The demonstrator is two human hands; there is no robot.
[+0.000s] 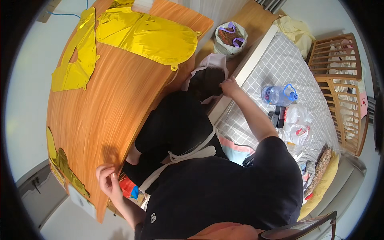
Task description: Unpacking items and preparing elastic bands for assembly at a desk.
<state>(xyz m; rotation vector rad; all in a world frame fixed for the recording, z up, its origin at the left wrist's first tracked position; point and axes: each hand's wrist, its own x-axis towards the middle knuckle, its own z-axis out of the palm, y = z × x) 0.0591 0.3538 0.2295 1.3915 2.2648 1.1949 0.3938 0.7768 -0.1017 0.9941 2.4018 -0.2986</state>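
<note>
My right hand (230,87) reaches down beside the bed, its fingers closed at the rim of an open pale pink bag (218,61) with a dark inside. What lies in that bag is too dark to make out. At the table's near edge my left hand (107,180) hovers with fingers loosely bent and apart, holding nothing. On the wooden table (108,100) lie flat gold foil balloons: a wide one (148,36) at the far end, an angular one (78,60) beside it, and another gold foil piece (70,172) near the left edge.
A white bag with purple handles (231,38) stands on the floor past the pink one. To the right, the bed (256,68) carries a water bottle (278,95), dark boxes (277,116) and a clear plastic bag (297,124). A wooden crib (336,60) stands beyond.
</note>
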